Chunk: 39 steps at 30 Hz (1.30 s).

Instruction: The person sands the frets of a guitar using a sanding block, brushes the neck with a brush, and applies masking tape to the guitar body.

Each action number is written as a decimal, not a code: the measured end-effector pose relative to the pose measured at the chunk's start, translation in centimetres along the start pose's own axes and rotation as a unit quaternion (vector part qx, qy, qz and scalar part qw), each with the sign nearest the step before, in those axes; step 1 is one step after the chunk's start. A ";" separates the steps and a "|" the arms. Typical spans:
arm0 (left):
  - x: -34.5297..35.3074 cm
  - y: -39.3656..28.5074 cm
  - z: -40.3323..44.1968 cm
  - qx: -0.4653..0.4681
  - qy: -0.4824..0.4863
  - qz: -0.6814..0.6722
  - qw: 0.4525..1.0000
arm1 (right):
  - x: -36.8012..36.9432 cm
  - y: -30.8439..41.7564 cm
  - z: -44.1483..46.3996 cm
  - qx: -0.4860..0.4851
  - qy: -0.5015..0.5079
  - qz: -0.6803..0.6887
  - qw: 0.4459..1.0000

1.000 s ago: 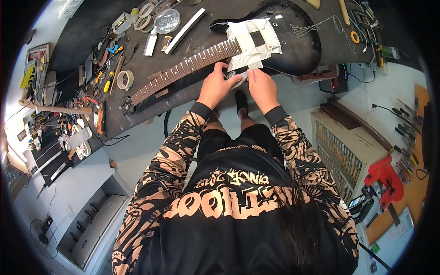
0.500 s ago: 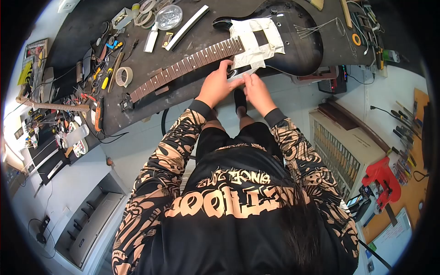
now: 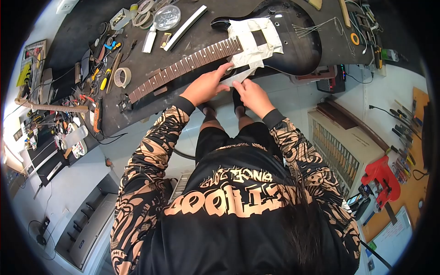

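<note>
A dark electric guitar [image 3: 302, 50] lies on the bench, its fretted neck [image 3: 183, 66] pointing left. Pale masking tape [image 3: 241, 27] covers the middle of its body around a rectangular opening. A loose strip of tape [image 3: 240, 77] hangs off the guitar's near edge, between my hands. My right hand [image 3: 254, 96] pinches this strip between thumb and fingers. My left hand [image 3: 206, 86] is at the strip's left end, its thumb against the tape and its index finger stretched toward the guitar near the neck joint; its other fingers are partly hidden.
Tape rolls [image 3: 122, 77], a clear round container [image 3: 167, 18] and a white bar [image 3: 185, 27] lie on the dark bench. Screwdrivers and cutters crowd its left side. Loose guitar strings [image 3: 311, 31] rest over the body. A drawer cabinet [image 3: 343, 149] stands at the right.
My hands have moved slightly apart, the left one leftward. The right hand has come a little lower, and more of the tape strip shows between them.
</note>
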<state>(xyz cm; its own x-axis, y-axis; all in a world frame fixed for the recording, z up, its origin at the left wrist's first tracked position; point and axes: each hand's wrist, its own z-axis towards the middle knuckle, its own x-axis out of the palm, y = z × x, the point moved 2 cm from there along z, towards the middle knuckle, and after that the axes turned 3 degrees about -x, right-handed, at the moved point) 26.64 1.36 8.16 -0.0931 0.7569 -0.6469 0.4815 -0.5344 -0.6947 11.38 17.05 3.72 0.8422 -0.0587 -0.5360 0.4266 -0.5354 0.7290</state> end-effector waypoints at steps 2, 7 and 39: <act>-0.3 0.5 0.1 -0.010 0.000 -0.023 1.000 | -1.2 1.6 -1.1 -0.043 -0.030 -0.079 0.995; 1.5 4.7 -2.2 -0.108 -0.029 -0.270 0.956 | -2.9 4.7 -1.3 -0.323 -0.135 -0.180 0.919; 11.0 6.3 -14.0 -0.249 -0.170 -0.366 0.881 | 2.0 6.9 6.3 -0.438 -0.038 -0.349 0.827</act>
<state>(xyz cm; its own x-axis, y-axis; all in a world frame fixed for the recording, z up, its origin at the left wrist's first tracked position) 40.84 11.55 1.10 -0.7517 0.6289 -0.1984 0.4983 0.3447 -0.7955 13.92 7.90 5.02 0.2811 -0.0646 -0.9575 0.9037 0.3536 0.2414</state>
